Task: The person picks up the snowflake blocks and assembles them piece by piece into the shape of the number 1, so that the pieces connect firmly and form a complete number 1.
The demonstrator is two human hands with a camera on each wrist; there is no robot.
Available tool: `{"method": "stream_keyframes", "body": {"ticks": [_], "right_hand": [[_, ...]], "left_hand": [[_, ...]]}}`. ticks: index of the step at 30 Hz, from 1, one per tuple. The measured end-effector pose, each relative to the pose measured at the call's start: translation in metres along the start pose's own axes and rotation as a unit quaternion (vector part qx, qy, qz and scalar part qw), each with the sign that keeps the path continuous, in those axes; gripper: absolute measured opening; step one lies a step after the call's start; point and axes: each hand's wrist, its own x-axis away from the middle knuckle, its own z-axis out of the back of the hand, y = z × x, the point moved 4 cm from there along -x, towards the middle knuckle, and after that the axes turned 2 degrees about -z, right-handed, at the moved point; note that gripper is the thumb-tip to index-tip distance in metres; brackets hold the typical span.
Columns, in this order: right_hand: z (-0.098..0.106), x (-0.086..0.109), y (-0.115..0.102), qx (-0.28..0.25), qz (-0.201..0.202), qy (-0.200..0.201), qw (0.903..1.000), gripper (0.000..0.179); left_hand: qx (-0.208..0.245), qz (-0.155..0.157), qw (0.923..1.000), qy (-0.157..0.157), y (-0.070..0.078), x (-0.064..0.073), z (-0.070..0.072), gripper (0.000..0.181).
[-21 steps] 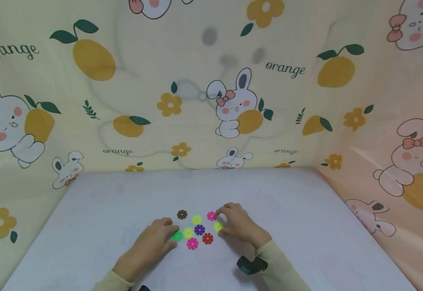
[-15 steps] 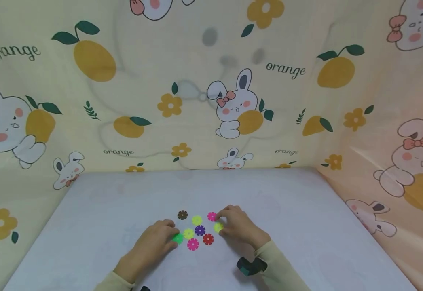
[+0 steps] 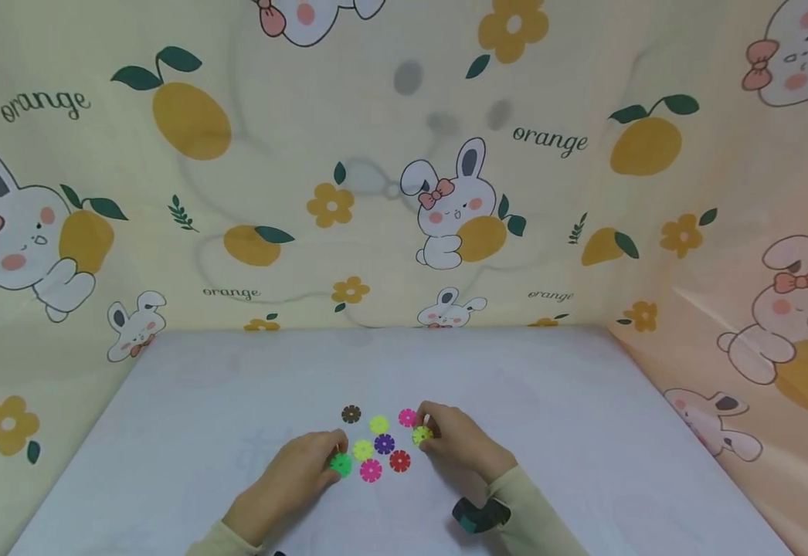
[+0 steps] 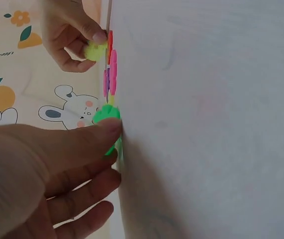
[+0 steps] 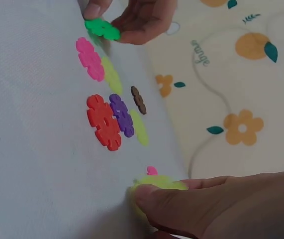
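My left hand pinches a green notched plastic disc between thumb and fingers. In the left wrist view this green snowflake disc stands tilted, its far side hidden behind the thumb. Opposite it, my right hand pinches a yellow snowflake disc. Its thumb covers part of that yellow disc in the right wrist view. Between the hands lie a purple disc, a red disc, a pink disc and two yellow ones, flat on the white surface.
Farther back lie a brown disc and, by the right fingertips, another pink disc. The white table meets a printed cloth backdrop behind and at both sides. A black wrist device sits at the right sleeve.
Both hands have taken hold of their discs. The green disc now shows more fully, tilted in the left fingers, and the yellow one has come up in the right fingers. The head view has shifted slightly.
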Motion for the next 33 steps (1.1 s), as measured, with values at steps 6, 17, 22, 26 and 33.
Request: {"method": "stream_keyframes", "body": {"ticks": [6,17,22,26,33], "right_hand": [[0.003,0.000,0.001,-0.023,-0.009,-0.006,0.9997,0.021],[0.015,0.002,-0.012,-0.134,0.023,0.043,0.9897,0.030],[0.020,0.005,-0.023,-0.170,0.049,0.057,0.9826,0.029],[0.023,0.006,-0.029,-0.197,0.081,0.052,0.9756,0.029],[0.023,0.008,-0.037,-0.260,0.111,0.027,0.9589,0.032]], "left_hand": [[0.042,0.010,0.9990,0.007,-0.001,-0.001,0.004,0.014],[0.112,0.010,0.9926,0.044,0.003,-0.007,0.023,0.009],[0.160,0.018,0.9857,0.051,0.004,-0.007,0.029,0.012],[0.193,0.016,0.9786,0.070,0.004,-0.005,0.034,0.019],[0.200,0.011,0.9757,0.089,0.008,-0.005,0.040,0.025]]}}
